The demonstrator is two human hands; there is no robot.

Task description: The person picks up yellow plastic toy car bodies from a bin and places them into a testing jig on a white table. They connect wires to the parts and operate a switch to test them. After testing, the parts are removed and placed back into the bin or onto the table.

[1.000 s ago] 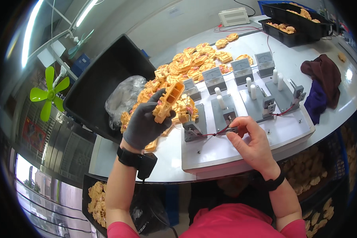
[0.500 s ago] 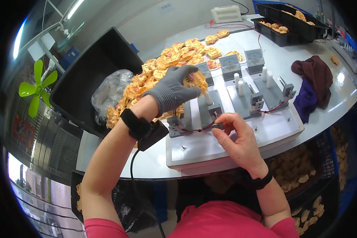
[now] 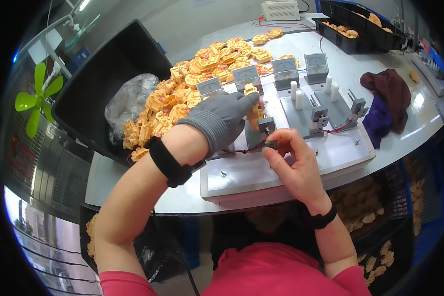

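My left hand (image 3: 221,120), in a grey glove with a black wrist strap, grips an orange plastic part (image 3: 254,109) and presses it onto the left station of a grey test fixture (image 3: 286,163). My bare right hand (image 3: 292,158) pinches a small grey clamp (image 3: 270,143) at the front of that station, just below the orange part. A thin red wire (image 3: 241,151) runs from the clamp to the left, under my left hand. Three small meters (image 3: 285,68) stand along the fixture's back edge.
A heap of orange parts (image 3: 192,84) covers the white table behind the fixture, beside a large black bin (image 3: 103,84) holding a clear bag. A dark red and blue cloth (image 3: 387,98) lies at the right. A black tray (image 3: 360,34) sits far back; a green fan (image 3: 34,96) at the left.
My left hand carried the orange part from the heap across to the fixture's left station. My right hand stayed at the clamp, shifting only slightly.
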